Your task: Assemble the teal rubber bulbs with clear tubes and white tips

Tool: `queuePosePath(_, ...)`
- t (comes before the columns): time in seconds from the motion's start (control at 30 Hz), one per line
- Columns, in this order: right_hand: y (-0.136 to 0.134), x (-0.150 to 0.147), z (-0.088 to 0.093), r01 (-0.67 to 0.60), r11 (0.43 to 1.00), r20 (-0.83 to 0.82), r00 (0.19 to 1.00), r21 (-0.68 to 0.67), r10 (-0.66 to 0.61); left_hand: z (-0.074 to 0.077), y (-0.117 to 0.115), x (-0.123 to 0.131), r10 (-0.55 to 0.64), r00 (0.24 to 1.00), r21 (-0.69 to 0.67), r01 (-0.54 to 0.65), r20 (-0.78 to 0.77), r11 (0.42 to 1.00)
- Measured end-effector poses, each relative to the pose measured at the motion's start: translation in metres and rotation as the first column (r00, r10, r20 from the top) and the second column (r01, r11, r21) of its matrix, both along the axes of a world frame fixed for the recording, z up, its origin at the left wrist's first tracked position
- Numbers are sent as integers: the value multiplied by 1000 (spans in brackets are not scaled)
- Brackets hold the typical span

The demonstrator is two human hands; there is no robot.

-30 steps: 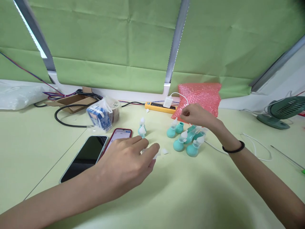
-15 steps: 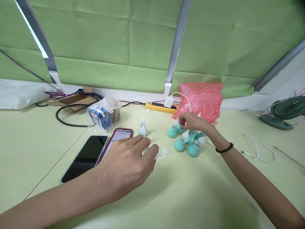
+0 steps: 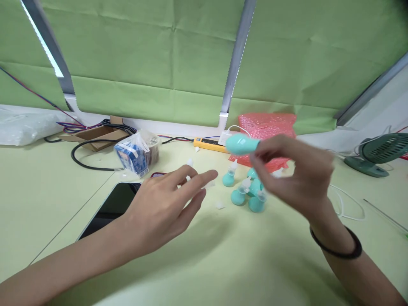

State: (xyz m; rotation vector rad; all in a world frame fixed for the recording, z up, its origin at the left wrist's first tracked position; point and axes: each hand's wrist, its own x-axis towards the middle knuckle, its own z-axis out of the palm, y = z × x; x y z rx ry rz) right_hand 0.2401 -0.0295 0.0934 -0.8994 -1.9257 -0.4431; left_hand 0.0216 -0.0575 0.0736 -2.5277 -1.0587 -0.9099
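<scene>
Stretching across the head view, a pale yellow-green tabletop (image 3: 47,182) meets creased green blinds (image 3: 127,55) split by grey window frames (image 3: 236,55). Along its back edge lie a cardboard box (image 3: 102,136), a yellow power strip (image 3: 210,145) with a white charger (image 3: 224,137), and pink bubble wrap (image 3: 267,123); a green desk fan (image 3: 382,145) stands at far right. Above it, the right hand (image 3: 293,174) pinches a turquoise squeeze bulb (image 3: 240,145) by its neck between thumb and fingers. More turquoise bulbs (image 3: 237,197), several with clear nozzles (image 3: 246,183), rest clustered below. The left hand (image 3: 165,199) hovers near a black-screened phone (image 3: 110,212), fingers loosely parted; whether they grip the translucent piece (image 3: 209,185) at their tips, I cannot tell.
</scene>
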Motion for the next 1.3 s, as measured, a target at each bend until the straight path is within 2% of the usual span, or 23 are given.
queuePosePath(0.03, -8, -7, -7, -95, 987, 96, 989, -127, 108, 2, 0, 0, -24, 998, -39, 26, 56, 999)
queuePosePath(0.07, -14, -13, -15, -156, 946, 195, 957, -283, 216, 3, 1, -1, -45, 993, -90, 55, 107, 994)
queuePosePath(0.1, -17, -18, -23, -161, 883, 285, 908, -441, 308, 5, 1, -1, -62, 987, -154, 85, 151, 984)
queuePosePath(0.17, -20, -24, -39, -102, 782, 421, 796, -615, 435, 5, 3, -1, -75, 971, -309, 146, 229, 940)
queuePosePath(0.23, -19, -26, -48, -72, 734, 467, 728, -675, 502, 2, 6, 0, -71, 957, -447, 196, 282, 873)
queuePosePath(0.33, -19, -23, -49, -89, 715, 450, 721, -693, 526, -6, 13, 3, -67, 951, -597, 242, 301, 765)
queuePosePath(0.47, -19, -14, -38, -105, 667, 381, 752, -737, 538, -18, 21, 7, -74, 956, -741, 269, 285, 615)
queuePosePath(0.53, -17, -11, -32, -57, 665, 368, 797, -745, 480, -23, 23, 10, -90, 950, -776, 297, 299, 557)
queuePosePath(0.6, -14, -9, -28, -11, 683, 335, 866, -731, 372, -29, 23, 14, -101, 943, -788, 322, 318, 525)
queuePosePath(0.67, -11, -8, -27, -27, 675, 232, 928, -737, 290, -35, 23, 17, -109, 943, -790, 325, 315, 520)
queuePosePath(0.73, -9, -8, -28, -72, 635, 142, 950, -769, 279, -41, 23, 21, -119, 951, -781, 303, 286, 546)
queuePosePath(0.8, -8, -9, -32, -76, 588, 150, 933, -805, 327, -46, 22, 23, -145, 960, -756, 278, 240, 592)
queuePosePath(0.87, -9, -10, -35, -46, 568, 210, 902, -822, 377, -49, 22, 24, -164, 968, -716, 252, 192, 651)
queuePosePath(0.97, -10, -13, -38, -16, 598, 264, 888, -802, 377, -50, 21, 25, -174, 971, -691, 237, 161, 683)
queuePosePath(1.07, -10, -16, -38, -24, 640, 283, 884, -768, 372, -50, 21, 25, -185, 968, -712, 249, 167, 657)
queuePosePath(1.3, -11, -20, -39, -123, 686, 281, 850, -717, 446, -51, 22, 26, -186, 964, -723, 265, 189, 638)
